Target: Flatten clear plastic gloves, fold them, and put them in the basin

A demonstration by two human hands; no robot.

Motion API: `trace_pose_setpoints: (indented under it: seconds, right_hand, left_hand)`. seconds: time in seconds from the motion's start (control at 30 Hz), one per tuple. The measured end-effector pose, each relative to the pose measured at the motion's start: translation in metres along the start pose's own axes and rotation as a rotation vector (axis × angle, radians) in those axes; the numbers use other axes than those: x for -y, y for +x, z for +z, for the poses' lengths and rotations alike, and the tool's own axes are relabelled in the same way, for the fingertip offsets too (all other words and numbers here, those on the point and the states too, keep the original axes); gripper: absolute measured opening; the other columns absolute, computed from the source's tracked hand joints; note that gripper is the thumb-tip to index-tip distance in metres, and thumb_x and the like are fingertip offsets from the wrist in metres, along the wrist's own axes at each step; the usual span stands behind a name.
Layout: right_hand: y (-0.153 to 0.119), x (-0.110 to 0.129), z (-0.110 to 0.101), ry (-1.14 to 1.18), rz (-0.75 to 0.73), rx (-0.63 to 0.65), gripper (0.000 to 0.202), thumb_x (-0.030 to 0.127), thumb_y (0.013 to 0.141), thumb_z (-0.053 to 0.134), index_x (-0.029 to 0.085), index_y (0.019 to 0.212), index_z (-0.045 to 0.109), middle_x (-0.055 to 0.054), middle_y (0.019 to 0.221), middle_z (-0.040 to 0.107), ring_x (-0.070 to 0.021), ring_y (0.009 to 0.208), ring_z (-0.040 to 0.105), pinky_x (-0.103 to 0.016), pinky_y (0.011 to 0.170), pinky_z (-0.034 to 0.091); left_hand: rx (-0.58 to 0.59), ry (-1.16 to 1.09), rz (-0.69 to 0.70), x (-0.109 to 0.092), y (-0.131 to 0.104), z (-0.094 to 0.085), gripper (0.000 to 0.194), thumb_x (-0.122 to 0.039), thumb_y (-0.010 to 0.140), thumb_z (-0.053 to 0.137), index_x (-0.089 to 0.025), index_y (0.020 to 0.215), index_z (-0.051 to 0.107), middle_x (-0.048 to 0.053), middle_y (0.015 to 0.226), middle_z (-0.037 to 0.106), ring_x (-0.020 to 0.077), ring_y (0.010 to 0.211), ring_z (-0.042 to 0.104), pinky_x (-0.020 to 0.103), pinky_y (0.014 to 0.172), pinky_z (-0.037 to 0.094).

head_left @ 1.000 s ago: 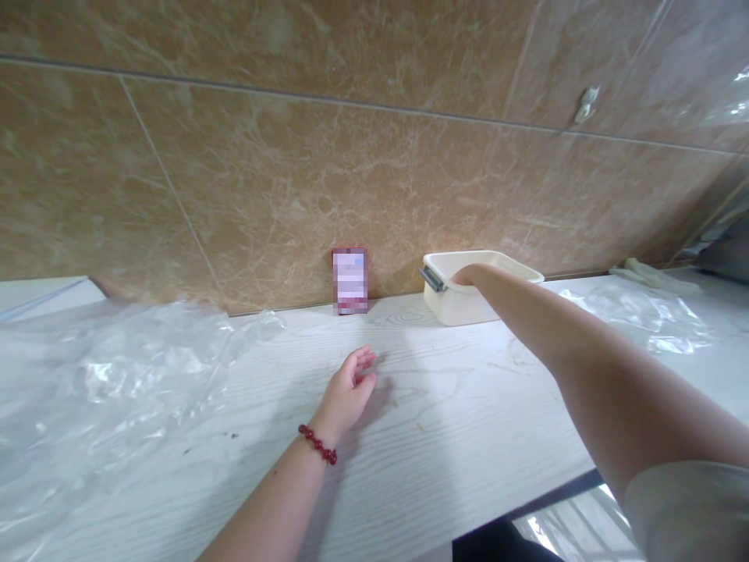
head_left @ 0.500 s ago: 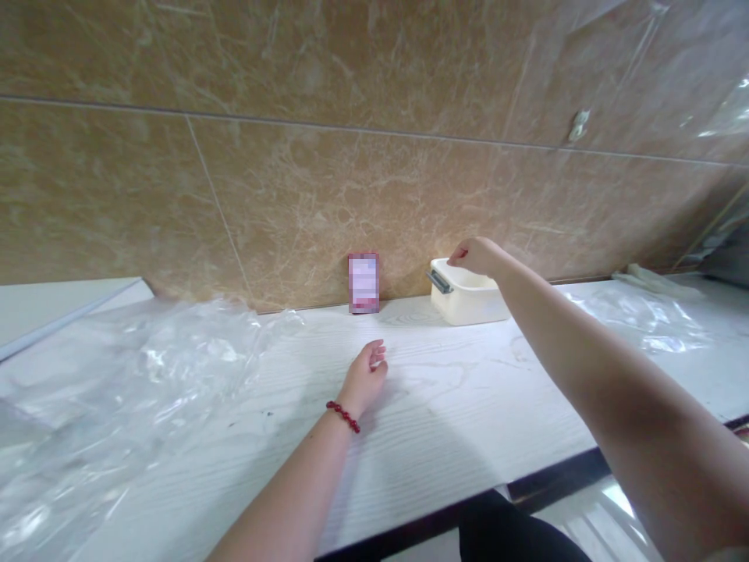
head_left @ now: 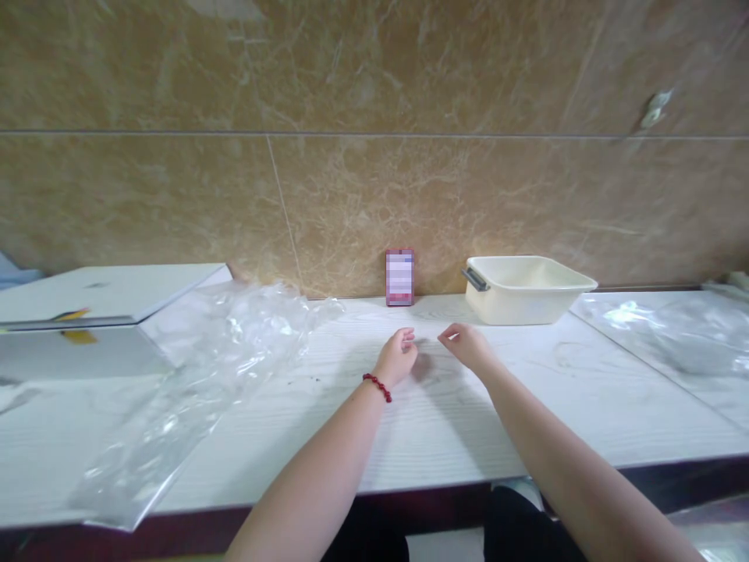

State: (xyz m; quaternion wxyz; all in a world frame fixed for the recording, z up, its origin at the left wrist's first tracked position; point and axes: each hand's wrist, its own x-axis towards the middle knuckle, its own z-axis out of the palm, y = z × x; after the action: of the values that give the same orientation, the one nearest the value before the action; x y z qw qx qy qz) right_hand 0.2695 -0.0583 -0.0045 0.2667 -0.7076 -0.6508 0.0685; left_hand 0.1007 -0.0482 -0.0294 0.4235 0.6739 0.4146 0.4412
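My left hand (head_left: 398, 357), with a red bead bracelet (head_left: 378, 387) at the wrist, is over the white wood-grain table (head_left: 421, 437). Its fingers are loosely bent and apart from the thumb, and nothing shows in it. Just to the right, my right hand (head_left: 468, 347) has its thumb and fingertips closed in a pinch. Whatever they hold, if anything, is too small to make out. Beyond the right hand stands a cream plastic bin (head_left: 515, 306) with a grey side clip; its inside is mostly hidden. A red-edged phone (head_left: 400, 278) leans upright on the wall.
Crumpled clear plastic sheeting (head_left: 234, 343) covers part of the table on the left, beside a white box (head_left: 117, 293). More clear plastic (head_left: 679, 336) lies at the right. A brown marbled wall (head_left: 351, 203) closes off the back, and the table's dark front edge (head_left: 445, 492) runs before me.
My right hand has come out from over the cream bin and moved left, near my left hand. The view has turned level and shifted left. My left hand keeps its loose bend.
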Motion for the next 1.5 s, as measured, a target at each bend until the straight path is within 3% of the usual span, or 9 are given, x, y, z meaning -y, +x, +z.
trace_pose_setpoints:
  seconds: [0.33, 0.63, 0.87, 0.97, 1.03, 1.13, 1.2, 1.33, 1.5]
  right_hand:
    - [0.005, -0.022, 0.019, 0.131, -0.155, -0.102, 0.014, 0.034, 0.065, 0.05, 0.02, 0.062, 0.05, 0.0, 0.06, 0.056, -0.0136, 0.058, 0.052, -0.025, 0.056, 0.038]
    - [0.004, -0.021, 0.016, 0.168, -0.193, -0.114, 0.016, 0.035, 0.065, 0.05, 0.019, 0.065, 0.052, -0.001, 0.059, 0.055, -0.0115, 0.053, 0.049, -0.023, 0.051, 0.035]
    - [0.005, -0.023, 0.022, 0.178, -0.197, -0.119, 0.014, 0.032, 0.064, 0.05, 0.019, 0.065, 0.052, 0.0, 0.059, 0.054, -0.0114, 0.054, 0.048, -0.022, 0.052, 0.036]
    - [0.006, -0.023, 0.024, 0.2, -0.203, -0.125, 0.013, 0.031, 0.064, 0.05, 0.019, 0.065, 0.052, 0.0, 0.059, 0.054, -0.0112, 0.054, 0.047, -0.022, 0.051, 0.036]
    - [0.006, -0.022, 0.025, 0.218, -0.206, -0.13, 0.013, 0.031, 0.064, 0.05, 0.019, 0.065, 0.052, 0.0, 0.059, 0.054, -0.0111, 0.054, 0.047, -0.022, 0.051, 0.036]
    - [0.006, -0.02, 0.024, 0.236, -0.211, -0.122, 0.013, 0.032, 0.065, 0.05, 0.019, 0.065, 0.052, 0.0, 0.058, 0.053, -0.0109, 0.054, 0.047, -0.022, 0.051, 0.036]
    - [0.005, -0.019, 0.024, 0.242, -0.215, -0.115, 0.012, 0.031, 0.065, 0.05, 0.019, 0.065, 0.052, 0.0, 0.059, 0.054, -0.0109, 0.054, 0.047, -0.022, 0.051, 0.035]
    - [0.005, -0.02, 0.026, 0.259, -0.216, -0.111, 0.013, 0.032, 0.065, 0.05, 0.019, 0.065, 0.051, 0.0, 0.059, 0.054, -0.0109, 0.054, 0.047, -0.022, 0.051, 0.036]
    - [0.006, -0.021, 0.028, 0.273, -0.212, -0.102, 0.013, 0.032, 0.065, 0.05, 0.019, 0.065, 0.051, 0.0, 0.06, 0.054, -0.0108, 0.054, 0.047, -0.022, 0.052, 0.036]
  left_hand:
    - [-0.039, 0.168, 0.079, 0.01, 0.007, -0.009, 0.038, -0.014, 0.069, 0.049, -0.014, 0.108, 0.046, 0.011, 0.104, 0.055, 0.0152, 0.094, 0.051, 0.029, 0.08, 0.041]
    - [-0.198, 0.233, -0.072, -0.003, 0.021, -0.046, 0.039, -0.014, 0.072, 0.044, -0.014, 0.111, 0.041, 0.009, 0.101, 0.059, 0.0121, 0.086, 0.056, 0.023, 0.071, 0.043]
    - [-0.192, 0.689, -0.204, -0.007, 0.031, -0.106, 0.051, -0.022, 0.068, 0.051, -0.014, 0.117, 0.038, 0.013, 0.112, 0.051, 0.0201, 0.101, 0.049, 0.029, 0.085, 0.035]
    - [-0.285, 0.838, -0.257, 0.001, 0.027, -0.143, 0.057, -0.024, 0.066, 0.054, -0.015, 0.119, 0.036, 0.015, 0.125, 0.038, 0.0275, 0.117, 0.029, 0.04, 0.094, 0.021]
    - [-0.378, 1.153, -0.349, 0.01, 0.022, -0.168, 0.063, -0.034, 0.066, 0.054, -0.017, 0.122, 0.032, 0.014, 0.133, 0.025, 0.03, 0.123, 0.014, 0.045, 0.096, 0.015]
    - [-0.423, 1.34, -0.527, 0.025, 0.013, -0.202, 0.082, -0.052, 0.058, 0.054, -0.016, 0.127, 0.026, 0.016, 0.136, 0.013, 0.0356, 0.122, 0.003, 0.052, 0.091, 0.017]
    - [-0.392, 1.356, -0.59, 0.033, 0.008, -0.218, 0.082, -0.057, 0.057, 0.051, -0.019, 0.126, 0.028, 0.017, 0.134, 0.019, 0.0374, 0.121, 0.012, 0.053, 0.087, 0.023]
    - [-0.282, 1.356, -0.51, 0.038, 0.002, -0.235, 0.04, -0.045, 0.07, 0.043, -0.024, 0.102, 0.054, 0.012, 0.109, 0.053, 0.0295, 0.104, 0.044, 0.043, 0.081, 0.034]
    - [-0.33, 1.339, -0.412, 0.024, 0.004, -0.249, 0.037, -0.04, 0.074, 0.041, -0.02, 0.102, 0.053, 0.01, 0.097, 0.059, 0.0228, 0.092, 0.053, 0.032, 0.076, 0.039]
